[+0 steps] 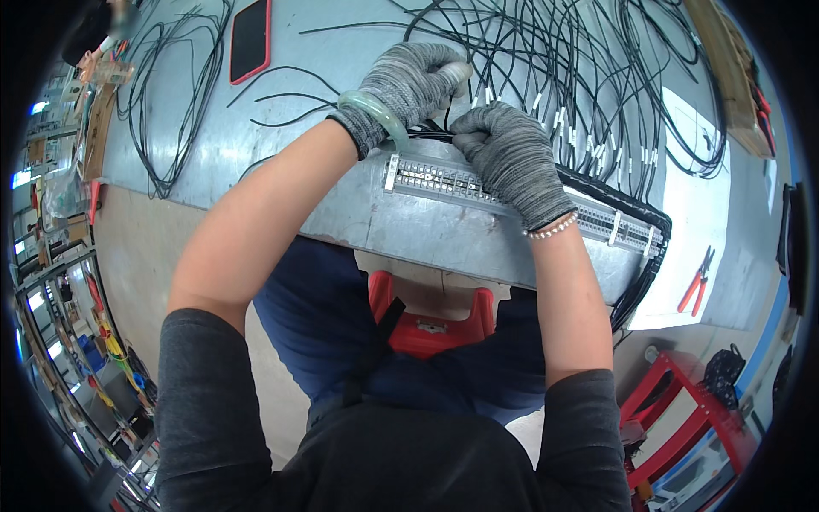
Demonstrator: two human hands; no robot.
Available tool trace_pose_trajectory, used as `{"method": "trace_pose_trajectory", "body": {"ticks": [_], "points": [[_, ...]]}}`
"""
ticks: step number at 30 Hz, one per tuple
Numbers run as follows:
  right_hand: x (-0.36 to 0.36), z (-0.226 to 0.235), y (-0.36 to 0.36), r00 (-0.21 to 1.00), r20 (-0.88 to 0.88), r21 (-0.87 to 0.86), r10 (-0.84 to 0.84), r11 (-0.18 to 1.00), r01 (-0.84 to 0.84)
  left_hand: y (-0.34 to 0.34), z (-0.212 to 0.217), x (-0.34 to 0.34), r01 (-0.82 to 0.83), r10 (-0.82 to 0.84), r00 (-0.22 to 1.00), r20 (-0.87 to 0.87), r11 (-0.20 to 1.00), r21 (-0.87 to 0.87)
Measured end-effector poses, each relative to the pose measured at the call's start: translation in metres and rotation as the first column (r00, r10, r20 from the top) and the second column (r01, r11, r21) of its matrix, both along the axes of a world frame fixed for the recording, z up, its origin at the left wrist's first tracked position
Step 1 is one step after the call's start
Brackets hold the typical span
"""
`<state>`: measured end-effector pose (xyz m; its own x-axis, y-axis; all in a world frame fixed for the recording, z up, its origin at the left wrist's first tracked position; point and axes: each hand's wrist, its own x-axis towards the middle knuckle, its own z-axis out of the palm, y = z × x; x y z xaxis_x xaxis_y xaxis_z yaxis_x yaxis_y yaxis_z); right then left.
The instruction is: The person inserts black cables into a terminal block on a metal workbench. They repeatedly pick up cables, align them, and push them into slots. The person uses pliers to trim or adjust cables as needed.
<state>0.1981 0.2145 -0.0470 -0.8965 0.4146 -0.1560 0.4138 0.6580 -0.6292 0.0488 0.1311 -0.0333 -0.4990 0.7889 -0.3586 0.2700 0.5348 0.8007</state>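
Both my hands wear grey knitted gloves. My left hand (414, 85) is closed in a pinch around a thin black wire (448, 114), with the fingertips pointing right. Just to its right and nearer to me, my right hand (509, 158) has its fingers curled together at a bundle of black wires (431, 134); what lies between those fingertips is hidden. Below the hands runs a long metal rail of terminal blocks (431, 179), partly covered by my right hand. Many black wires with white marker sleeves (559, 119) fan out beyond the rail.
A grey metal table (341, 196) carries everything. Coiled black wires (162, 119) and a red-cased phone (250, 41) lie left. Red-handled cutters (698, 286) rest on white paper (674, 247) at right, near a wooden block (725, 68). A red stool (435, 331) stands below the table edge.
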Motion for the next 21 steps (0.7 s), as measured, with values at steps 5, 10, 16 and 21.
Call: {"method": "trace_pose_trajectory", "body": {"ticks": [5, 10, 16, 21], "points": [[-0.001, 0.001, -0.002, 1.000, -0.002, -0.029, -0.014, 0.999, 0.014, -0.008, 0.000, -0.018, 0.139, -0.170, 0.976, -0.136, 0.967, -0.212], [0.001, -0.007, -0.002, 0.999, -0.014, -0.043, -0.044, 0.998, 0.043, -0.051, 0.025, -0.038, 0.115, -0.187, 0.927, -0.327, 0.967, -0.225], [0.000, -0.003, -0.004, 0.999, -0.012, -0.066, -0.051, 0.997, 0.050, -0.134, 0.028, -0.032, 0.078, -0.121, 0.900, -0.418, 0.990, -0.118], [0.001, -0.002, -0.005, 0.998, -0.017, -0.091, -0.065, 0.994, 0.063, -0.156, 0.023, -0.024, 0.014, -0.026, 0.871, -0.491, 1.000, -0.027]]}}
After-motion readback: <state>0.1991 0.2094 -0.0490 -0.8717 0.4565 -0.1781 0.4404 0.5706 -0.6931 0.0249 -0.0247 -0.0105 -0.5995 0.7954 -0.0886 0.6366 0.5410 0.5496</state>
